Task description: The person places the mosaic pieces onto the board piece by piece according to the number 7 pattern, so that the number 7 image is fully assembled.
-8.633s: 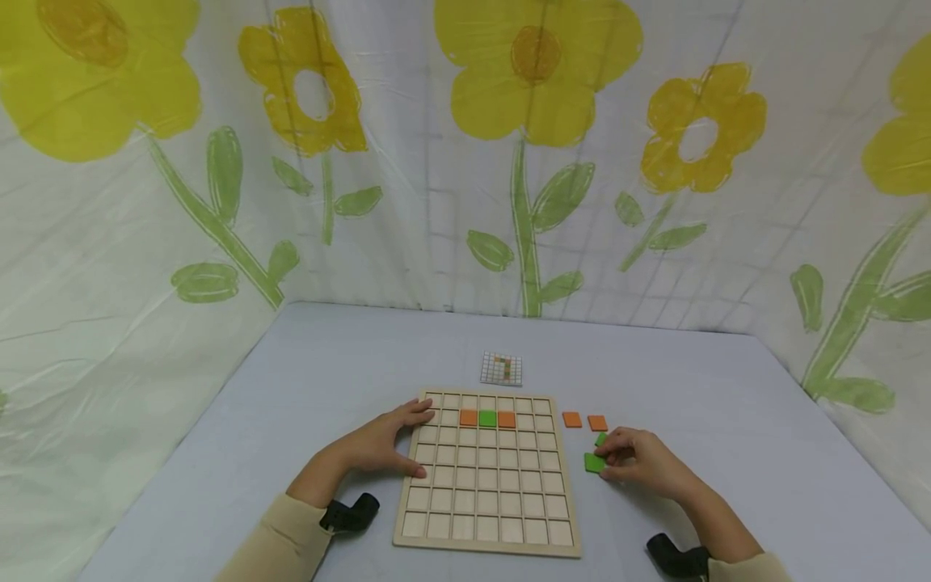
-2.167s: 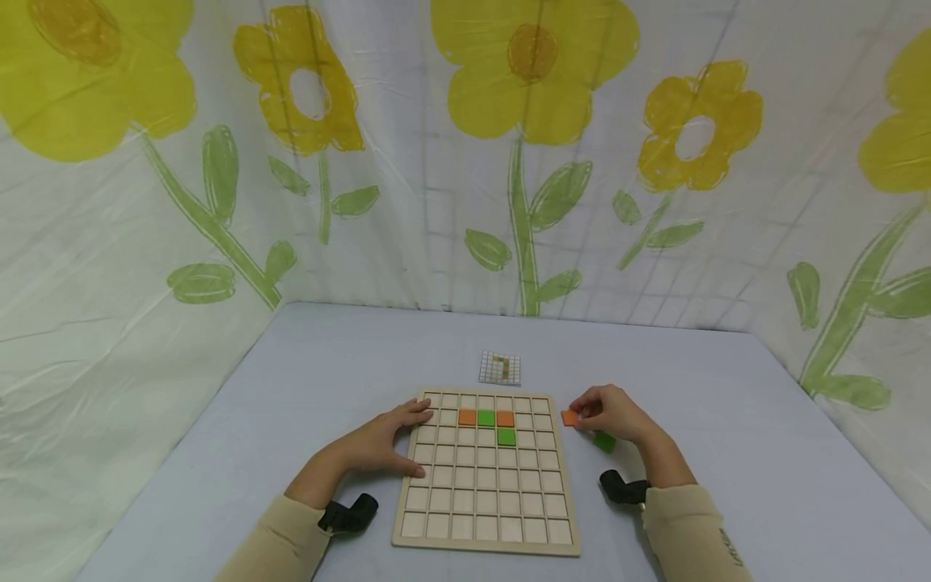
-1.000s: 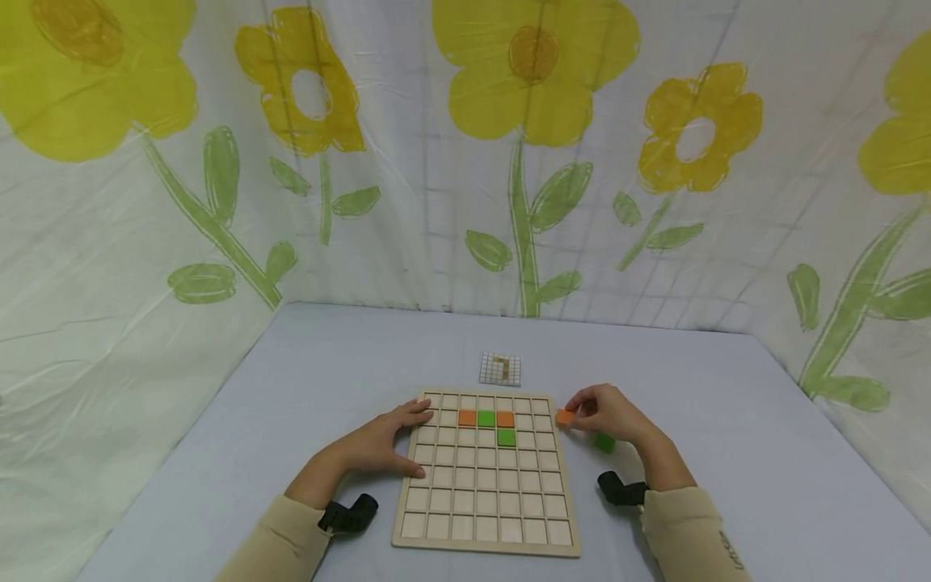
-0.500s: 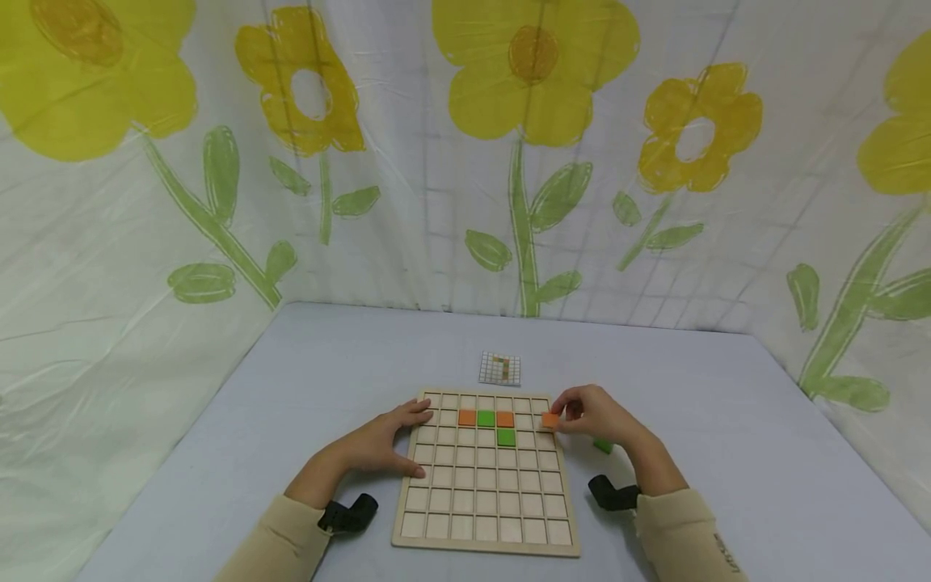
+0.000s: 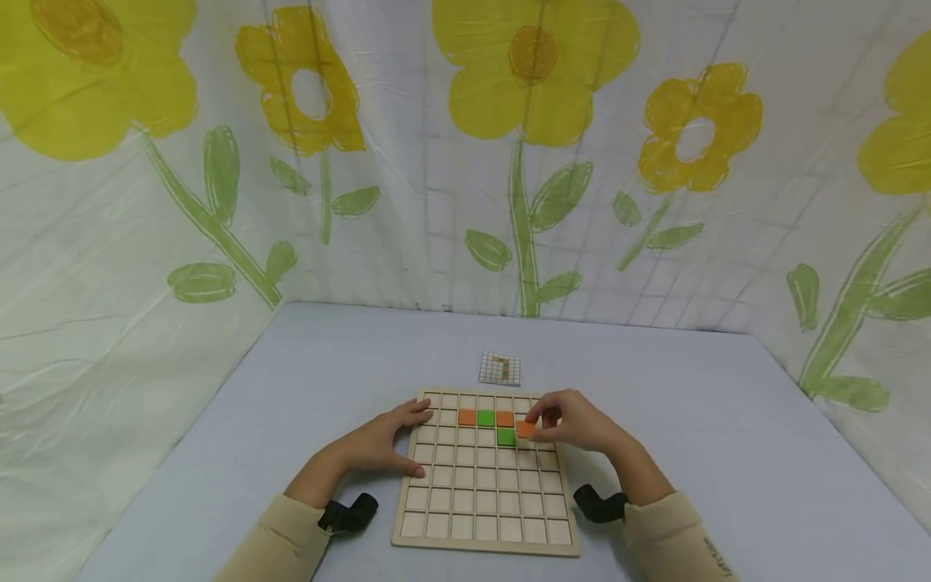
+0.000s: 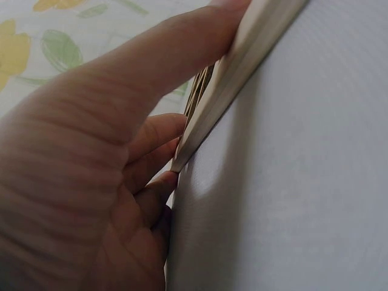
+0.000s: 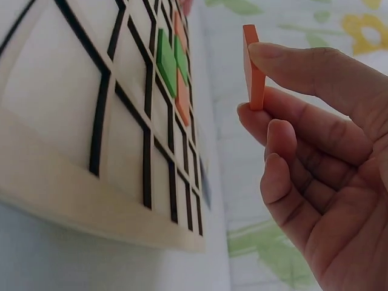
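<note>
A wooden grid board (image 5: 476, 501) lies flat on the table. Several square tiles sit in its upper cells: a row of orange (image 5: 468, 418), green and orange, with a green tile (image 5: 506, 437) below the right-hand orange one. My left hand (image 5: 374, 443) rests on the board's left edge, thumb and fingers spread apart. Over the upper right of the board, my right hand (image 5: 578, 422) pinches an orange tile (image 5: 524, 429) between thumb and fingers. In the right wrist view that orange tile (image 7: 253, 66) is held on edge, apart from the board.
A small card (image 5: 500, 369) printed with a coloured grid lies behind the board. White tabletop (image 5: 349, 347) surrounds both. A white curtain with painted yellow flowers (image 5: 537, 52) hangs beyond the table. My right arm covers part of the table beside the board.
A green tile joined the board below the right orange one between the first two frames. Lately my right hand has carried the orange tile leftward over the board. My left hand has stayed put.
</note>
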A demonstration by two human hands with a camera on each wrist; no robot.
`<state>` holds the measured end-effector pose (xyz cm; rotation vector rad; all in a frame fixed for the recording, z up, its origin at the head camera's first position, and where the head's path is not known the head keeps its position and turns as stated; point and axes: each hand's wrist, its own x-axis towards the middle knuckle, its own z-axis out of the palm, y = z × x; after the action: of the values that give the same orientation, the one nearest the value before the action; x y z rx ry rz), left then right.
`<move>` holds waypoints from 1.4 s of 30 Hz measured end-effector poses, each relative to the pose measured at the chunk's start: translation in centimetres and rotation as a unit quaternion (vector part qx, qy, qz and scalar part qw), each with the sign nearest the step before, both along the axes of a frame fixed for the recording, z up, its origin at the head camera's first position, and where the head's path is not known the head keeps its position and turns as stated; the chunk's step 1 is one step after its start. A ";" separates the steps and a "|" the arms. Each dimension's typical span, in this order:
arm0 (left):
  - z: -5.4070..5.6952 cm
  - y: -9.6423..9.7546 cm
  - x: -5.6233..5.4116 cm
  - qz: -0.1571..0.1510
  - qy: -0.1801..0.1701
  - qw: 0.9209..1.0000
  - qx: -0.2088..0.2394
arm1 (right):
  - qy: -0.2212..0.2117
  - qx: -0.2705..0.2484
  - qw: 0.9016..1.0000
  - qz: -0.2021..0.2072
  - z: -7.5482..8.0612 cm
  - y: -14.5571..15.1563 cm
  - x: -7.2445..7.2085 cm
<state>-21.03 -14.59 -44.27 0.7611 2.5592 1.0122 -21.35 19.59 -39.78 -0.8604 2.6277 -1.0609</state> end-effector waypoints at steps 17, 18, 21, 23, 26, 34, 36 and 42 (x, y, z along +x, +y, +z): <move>0.0 0.0 0.0 -0.003 0.001 1.000 0.000 | -0.013 -0.004 1.000 0.028 -0.6 -2.1 0.8; 0.0 -0.1 0.0 -0.003 0.000 1.000 0.000 | -0.013 -0.003 0.999 0.029 -0.7 -2.1 0.8; -0.1 -0.1 0.0 -0.004 0.000 1.000 0.002 | -0.012 0.004 0.999 0.032 -0.9 -2.3 0.9; -0.1 -0.1 0.0 -0.004 -0.001 1.000 0.003 | -0.015 0.008 0.999 0.034 -1.1 -2.4 0.9; 0.0 -0.1 0.0 -0.004 -0.001 1.000 0.004 | -0.028 0.007 0.999 0.034 -1.2 -2.5 0.9; 0.0 -0.1 0.0 -0.008 -0.002 1.000 0.005 | -0.054 0.014 0.998 0.031 -1.6 -2.8 0.9; 0.0 -0.1 0.0 -0.008 -0.003 1.000 0.005 | -0.056 0.012 0.998 0.034 -1.7 -2.8 0.9; 0.1 0.0 0.0 -0.005 -0.002 1.000 0.002 | -0.046 0.011 0.998 0.045 -1.7 -2.8 1.1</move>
<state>-21.02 -14.62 -44.19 0.7694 2.5481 1.0148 -20.28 16.83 -41.52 -0.8940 2.4967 -1.0207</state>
